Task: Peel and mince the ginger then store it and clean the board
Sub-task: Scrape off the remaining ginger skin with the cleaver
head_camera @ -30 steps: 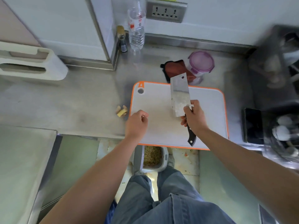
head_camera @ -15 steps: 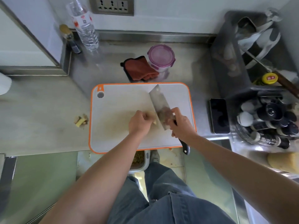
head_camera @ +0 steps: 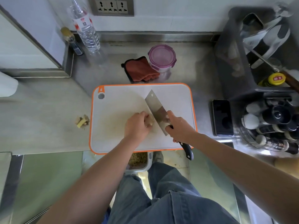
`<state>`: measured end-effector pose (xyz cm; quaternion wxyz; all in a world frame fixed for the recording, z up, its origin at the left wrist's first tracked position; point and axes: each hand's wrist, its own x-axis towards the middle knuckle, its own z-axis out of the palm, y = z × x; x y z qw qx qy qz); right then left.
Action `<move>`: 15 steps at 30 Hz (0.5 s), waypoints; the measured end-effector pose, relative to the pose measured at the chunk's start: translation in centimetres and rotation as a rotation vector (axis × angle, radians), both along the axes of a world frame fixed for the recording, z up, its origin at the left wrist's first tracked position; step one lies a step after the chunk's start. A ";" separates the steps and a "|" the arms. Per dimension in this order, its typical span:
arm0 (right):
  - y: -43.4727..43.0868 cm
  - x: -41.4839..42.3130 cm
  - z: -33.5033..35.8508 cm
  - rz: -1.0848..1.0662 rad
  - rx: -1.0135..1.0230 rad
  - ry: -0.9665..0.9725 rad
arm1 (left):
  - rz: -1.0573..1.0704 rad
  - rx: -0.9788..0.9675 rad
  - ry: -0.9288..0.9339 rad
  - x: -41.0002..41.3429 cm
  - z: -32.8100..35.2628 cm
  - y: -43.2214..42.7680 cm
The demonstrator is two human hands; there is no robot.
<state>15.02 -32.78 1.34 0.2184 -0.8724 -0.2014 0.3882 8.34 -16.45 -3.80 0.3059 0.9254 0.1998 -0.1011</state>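
A white cutting board (head_camera: 119, 101) with an orange rim lies on the steel counter. My left hand (head_camera: 136, 126) curls over a pale piece of ginger (head_camera: 150, 121) at the board's middle and holds it down. My right hand (head_camera: 178, 126) grips the black handle of a cleaver (head_camera: 156, 109), whose blade slants just right of the ginger and close to my left fingers. Ginger scraps (head_camera: 82, 121) lie on the counter left of the board. A round container with a purple lid (head_camera: 161, 58) stands behind the board, next to a folded red cloth (head_camera: 140, 70).
A water bottle (head_camera: 85, 29) and a small dark bottle (head_camera: 72, 40) stand at the back left. A black phone (head_camera: 222, 118) lies right of the board, beside a rack of utensils and seasoning bottles (head_camera: 271, 123). A bin (head_camera: 137, 160) sits on the floor below the counter edge.
The cleaver came down from flat over the board to a slant beside the ginger. My left hand moved right onto the ginger. The camera view shifted left to right across the counter.
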 end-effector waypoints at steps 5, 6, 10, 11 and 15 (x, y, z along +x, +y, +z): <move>0.5 -0.6 0.4 0.088 -0.045 -0.112 | 0.092 -0.060 -0.069 -0.4 -0.1 -0.9; 0.5 -0.6 0.4 0.079 -0.047 -0.159 | 0.111 -0.068 -0.078 -0.5 -0.2 -1.0; 0.5 -0.4 0.6 0.060 -0.037 -0.253 | 0.136 -0.074 -0.091 -0.4 -0.4 -1.1; 0.4 -0.3 0.7 0.060 -0.033 -0.264 | 0.142 -0.076 -0.085 -0.4 -0.4 -1.2; 0.4 -0.3 1.5 0.074 -0.015 -0.299 | 0.207 -0.118 -0.093 -0.4 0.0 -1.8</move>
